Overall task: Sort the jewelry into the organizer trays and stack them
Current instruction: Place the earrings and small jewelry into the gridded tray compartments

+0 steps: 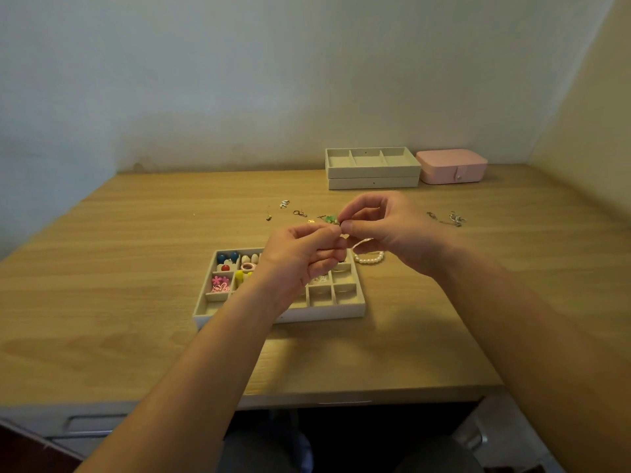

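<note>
Nearby, earrings [220, 284] in gridded tray [324, 312]

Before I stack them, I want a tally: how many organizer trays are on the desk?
3. The near tray, partly filled, lies in front; two sit stacked at the back, upper tray on lower tray, beside a pink box.

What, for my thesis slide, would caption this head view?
Left hand and right hand pinch a small green piece over the partly filled organizer tray.
</note>
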Action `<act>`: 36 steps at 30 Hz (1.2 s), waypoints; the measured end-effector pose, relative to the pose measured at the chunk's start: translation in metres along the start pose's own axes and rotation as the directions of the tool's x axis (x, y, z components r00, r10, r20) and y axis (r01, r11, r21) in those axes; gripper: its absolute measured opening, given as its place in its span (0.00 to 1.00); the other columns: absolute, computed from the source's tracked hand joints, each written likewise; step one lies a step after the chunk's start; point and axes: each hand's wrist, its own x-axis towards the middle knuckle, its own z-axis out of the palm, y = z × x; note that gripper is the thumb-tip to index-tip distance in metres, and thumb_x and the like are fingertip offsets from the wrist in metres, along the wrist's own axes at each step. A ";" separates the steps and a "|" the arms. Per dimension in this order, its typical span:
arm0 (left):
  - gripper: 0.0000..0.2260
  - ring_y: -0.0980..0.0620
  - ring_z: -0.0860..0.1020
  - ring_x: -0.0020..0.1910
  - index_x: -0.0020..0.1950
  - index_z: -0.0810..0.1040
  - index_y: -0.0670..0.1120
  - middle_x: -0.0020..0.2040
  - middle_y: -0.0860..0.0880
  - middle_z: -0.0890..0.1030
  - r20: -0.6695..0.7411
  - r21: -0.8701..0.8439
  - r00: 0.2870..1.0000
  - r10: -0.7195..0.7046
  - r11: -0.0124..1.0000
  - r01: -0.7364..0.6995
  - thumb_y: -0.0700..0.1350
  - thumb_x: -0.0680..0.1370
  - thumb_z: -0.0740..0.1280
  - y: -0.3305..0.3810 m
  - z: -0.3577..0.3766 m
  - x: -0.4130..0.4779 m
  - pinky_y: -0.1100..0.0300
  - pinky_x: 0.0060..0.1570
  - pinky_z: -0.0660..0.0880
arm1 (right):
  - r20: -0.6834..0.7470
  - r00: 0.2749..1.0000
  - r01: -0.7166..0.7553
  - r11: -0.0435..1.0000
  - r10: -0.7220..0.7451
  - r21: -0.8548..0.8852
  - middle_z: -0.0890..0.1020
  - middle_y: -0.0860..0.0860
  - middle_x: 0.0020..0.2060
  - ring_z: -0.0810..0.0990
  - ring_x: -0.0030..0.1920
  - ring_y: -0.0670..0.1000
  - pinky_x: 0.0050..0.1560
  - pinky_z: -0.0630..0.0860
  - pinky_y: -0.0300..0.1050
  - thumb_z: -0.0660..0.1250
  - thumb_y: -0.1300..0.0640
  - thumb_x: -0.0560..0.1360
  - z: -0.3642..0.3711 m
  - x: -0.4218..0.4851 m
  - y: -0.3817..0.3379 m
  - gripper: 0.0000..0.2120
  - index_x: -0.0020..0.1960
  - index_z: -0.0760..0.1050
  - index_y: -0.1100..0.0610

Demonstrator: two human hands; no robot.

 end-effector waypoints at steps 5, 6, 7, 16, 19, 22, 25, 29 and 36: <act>0.02 0.50 0.84 0.42 0.48 0.84 0.43 0.43 0.43 0.86 -0.055 0.344 0.983 0.174 0.928 -0.145 0.39 0.77 0.73 -0.006 -0.003 -0.001 0.58 0.45 0.82 | -0.025 1.000 -0.020 0.991 0.017 -0.131 0.87 0.52 0.43 0.87 0.45 0.50 0.44 0.85 0.45 0.74 0.63 0.76 0.003 0.004 0.008 0.04 0.51 0.83 0.57; 0.02 0.51 0.84 0.42 0.48 0.85 0.43 0.42 0.44 0.86 -0.063 0.384 0.977 0.206 0.908 -0.167 0.39 0.76 0.74 -0.007 -0.004 -0.001 0.59 0.44 0.82 | -0.029 0.999 -0.035 0.990 0.031 -0.134 0.87 0.53 0.44 0.87 0.44 0.51 0.45 0.85 0.47 0.74 0.62 0.76 0.004 0.005 0.008 0.04 0.51 0.83 0.57; 0.02 0.53 0.83 0.41 0.47 0.85 0.43 0.42 0.45 0.86 -0.066 0.423 0.971 0.231 0.887 -0.182 0.39 0.76 0.74 -0.007 -0.005 -0.001 0.61 0.42 0.81 | -0.032 0.998 -0.049 0.990 0.045 -0.131 0.87 0.54 0.44 0.87 0.44 0.51 0.45 0.85 0.48 0.74 0.62 0.76 0.005 0.006 0.009 0.04 0.51 0.83 0.57; 0.03 0.48 0.85 0.46 0.49 0.84 0.39 0.46 0.39 0.86 -0.079 0.311 0.985 0.152 0.943 -0.121 0.37 0.76 0.73 -0.009 -0.005 0.000 0.61 0.44 0.82 | -0.005 0.999 -0.035 0.988 0.035 -0.149 0.87 0.53 0.43 0.87 0.45 0.51 0.45 0.85 0.46 0.73 0.64 0.76 0.004 0.005 0.009 0.05 0.51 0.83 0.57; 0.06 0.45 0.86 0.47 0.52 0.82 0.37 0.49 0.36 0.85 -0.060 0.081 0.998 0.008 0.997 -0.004 0.39 0.78 0.71 -0.008 -0.004 0.001 0.62 0.42 0.83 | -0.004 1.000 -0.014 0.989 0.014 -0.150 0.87 0.52 0.42 0.87 0.43 0.50 0.45 0.84 0.45 0.73 0.64 0.76 0.004 0.004 0.009 0.05 0.50 0.84 0.56; 0.10 0.47 0.86 0.44 0.56 0.81 0.36 0.51 0.36 0.85 -0.024 -0.029 0.997 -0.071 0.997 0.070 0.40 0.79 0.70 -0.008 -0.003 0.002 0.63 0.40 0.83 | -0.006 1.000 -0.002 0.985 0.001 -0.174 0.87 0.49 0.40 0.86 0.42 0.48 0.43 0.84 0.43 0.74 0.63 0.76 0.006 0.003 0.009 0.05 0.49 0.84 0.54; 0.08 0.48 0.86 0.42 0.55 0.81 0.37 0.49 0.37 0.85 -0.023 -0.088 0.996 -0.087 0.992 0.085 0.38 0.78 0.71 -0.009 -0.004 0.002 0.64 0.37 0.82 | -0.019 1.000 0.005 0.975 -0.010 -0.221 0.87 0.49 0.40 0.86 0.42 0.48 0.43 0.83 0.45 0.74 0.63 0.76 0.006 0.004 0.008 0.06 0.49 0.85 0.54; 0.05 0.49 0.84 0.40 0.53 0.82 0.39 0.45 0.39 0.85 -0.094 0.048 0.996 0.007 0.999 -0.003 0.36 0.77 0.71 -0.012 -0.001 0.002 0.65 0.36 0.80 | -0.039 0.999 -0.010 0.967 0.001 -0.255 0.87 0.51 0.41 0.84 0.40 0.47 0.43 0.83 0.45 0.74 0.63 0.76 0.006 0.003 0.007 0.06 0.48 0.85 0.52; 0.04 0.51 0.84 0.40 0.48 0.84 0.46 0.40 0.45 0.86 -0.125 0.422 0.940 0.316 0.875 -0.238 0.37 0.77 0.72 -0.019 0.004 0.000 0.59 0.43 0.83 | -0.091 0.994 -0.079 0.983 0.065 -0.167 0.86 0.53 0.43 0.85 0.42 0.50 0.44 0.84 0.48 0.74 0.62 0.76 0.007 0.001 0.007 0.04 0.49 0.84 0.55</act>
